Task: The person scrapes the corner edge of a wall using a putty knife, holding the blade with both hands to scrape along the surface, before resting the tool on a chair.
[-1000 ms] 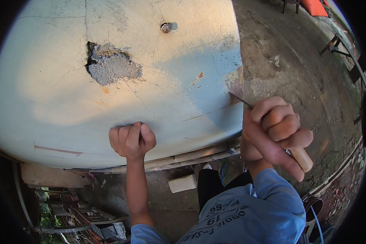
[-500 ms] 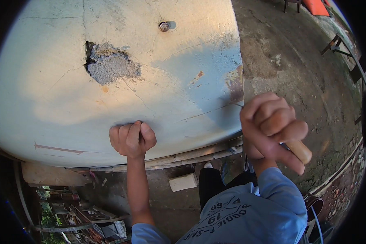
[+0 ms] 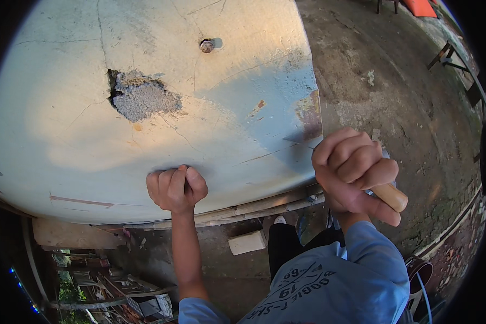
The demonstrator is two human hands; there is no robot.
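Observation:
A wooden-handled tool (image 3: 391,198) is gripped in my right hand (image 3: 355,170), just off the right edge of a pale, cracked plastered surface (image 3: 216,124). A thin metal piece sticks out past the knuckles toward that edge; most of the tool's working end is hidden, so its kind cannot be told. My left hand (image 3: 176,189) is closed in a fist against the lower part of the surface. A dark sliver shows between its thumb and forefinger, too small to name. Above it, the plaster has a rough grey broken patch (image 3: 146,97).
A round brownish knob (image 3: 207,46) juts from the surface. Bamboo poles (image 3: 259,209) run along its lower edge. A white block (image 3: 247,242) lies on the ground near my feet. Dark wooden legs (image 3: 447,58) stand at the far right, and piled debris (image 3: 127,302) lies at lower left.
My right hand with the tool has shifted slightly left and down. The surface has slid a little down and left in view. My left hand keeps its place on it.

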